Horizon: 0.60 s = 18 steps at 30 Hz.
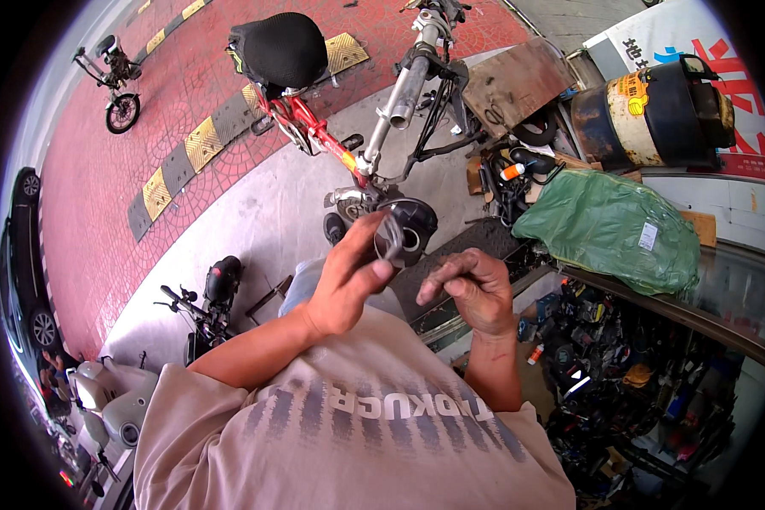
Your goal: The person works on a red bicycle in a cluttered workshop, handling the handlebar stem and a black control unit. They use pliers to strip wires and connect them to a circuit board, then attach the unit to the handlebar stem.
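Note:
My left hand [348, 285] is raised in front of my chest, its fingers and thumb closed on a greyish, see-through ring [393, 236] blurred by motion. To its right is my right hand [478, 293], apart from the left, with dirty fingers bent and drawn together toward the thumb. Anything pinched between those fingertips is too small to make out. Just beyond my hands is a black round part [416, 225] with a pale-rimmed opening. It sits by the lower end of a red folding bicycle [314, 127] with a silver stem [408, 89] and a black seat [280, 53].
A green plastic-wrapped bundle [608, 229] lies on the right, above a dark heap of parts [637, 382]. Behind it are a rusty drum [646, 115] and a brown board [518, 85]. At left stand a black bike [212, 306], a pale scooter [110, 395] and a striped kerb [178, 170].

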Each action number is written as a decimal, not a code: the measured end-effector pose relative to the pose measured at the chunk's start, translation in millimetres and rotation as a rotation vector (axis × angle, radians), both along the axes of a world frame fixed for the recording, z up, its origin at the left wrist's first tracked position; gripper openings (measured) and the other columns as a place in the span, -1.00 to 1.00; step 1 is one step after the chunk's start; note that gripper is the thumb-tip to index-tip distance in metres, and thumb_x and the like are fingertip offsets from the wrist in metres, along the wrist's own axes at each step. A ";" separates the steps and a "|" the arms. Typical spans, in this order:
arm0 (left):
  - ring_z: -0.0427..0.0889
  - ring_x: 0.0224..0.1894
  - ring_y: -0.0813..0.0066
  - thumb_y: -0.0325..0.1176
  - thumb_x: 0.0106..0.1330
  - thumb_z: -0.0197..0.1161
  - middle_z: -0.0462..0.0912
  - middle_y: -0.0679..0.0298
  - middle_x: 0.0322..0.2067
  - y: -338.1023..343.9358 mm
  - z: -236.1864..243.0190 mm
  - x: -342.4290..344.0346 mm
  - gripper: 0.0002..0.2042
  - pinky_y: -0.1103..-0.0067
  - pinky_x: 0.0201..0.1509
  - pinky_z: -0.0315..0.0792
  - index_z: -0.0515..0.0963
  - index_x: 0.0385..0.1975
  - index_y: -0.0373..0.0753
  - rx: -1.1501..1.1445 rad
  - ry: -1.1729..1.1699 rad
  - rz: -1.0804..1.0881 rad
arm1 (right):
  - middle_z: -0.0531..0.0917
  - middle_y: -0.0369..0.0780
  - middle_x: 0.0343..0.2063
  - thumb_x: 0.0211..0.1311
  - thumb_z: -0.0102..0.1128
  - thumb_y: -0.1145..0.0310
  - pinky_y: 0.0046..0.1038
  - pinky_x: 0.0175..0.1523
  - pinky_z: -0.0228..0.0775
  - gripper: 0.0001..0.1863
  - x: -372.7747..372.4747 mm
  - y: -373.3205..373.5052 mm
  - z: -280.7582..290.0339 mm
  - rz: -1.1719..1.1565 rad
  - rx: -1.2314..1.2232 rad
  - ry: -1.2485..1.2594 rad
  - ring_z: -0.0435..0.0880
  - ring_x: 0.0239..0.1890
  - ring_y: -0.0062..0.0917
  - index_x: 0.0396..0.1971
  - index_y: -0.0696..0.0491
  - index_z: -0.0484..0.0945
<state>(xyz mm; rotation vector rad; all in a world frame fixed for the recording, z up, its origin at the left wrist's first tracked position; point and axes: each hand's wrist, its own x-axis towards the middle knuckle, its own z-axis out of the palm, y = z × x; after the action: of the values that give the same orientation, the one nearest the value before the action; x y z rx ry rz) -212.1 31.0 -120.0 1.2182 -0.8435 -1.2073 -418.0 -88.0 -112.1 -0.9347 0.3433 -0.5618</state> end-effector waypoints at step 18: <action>0.69 -0.59 0.36 0.07 0.57 -0.02 0.74 0.14 -0.30 -2.7 -81.6 46.7 -0.51 0.53 -0.62 0.60 0.54 0.08 -0.27 0.867 0.546 -0.411 | 0.77 -0.20 -0.48 0.47 0.15 0.19 -0.40 -0.22 0.54 -0.71 60.9 -17.1 -91.3 0.086 -0.047 0.794 0.73 -0.37 -0.58 -0.26 0.13 0.65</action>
<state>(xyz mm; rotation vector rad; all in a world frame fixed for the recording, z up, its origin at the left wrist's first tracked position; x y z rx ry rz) -165.5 28.3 -201.6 1.2848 -0.1244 -2.2512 -357.1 -105.0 -203.4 -1.1881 0.9981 -0.0943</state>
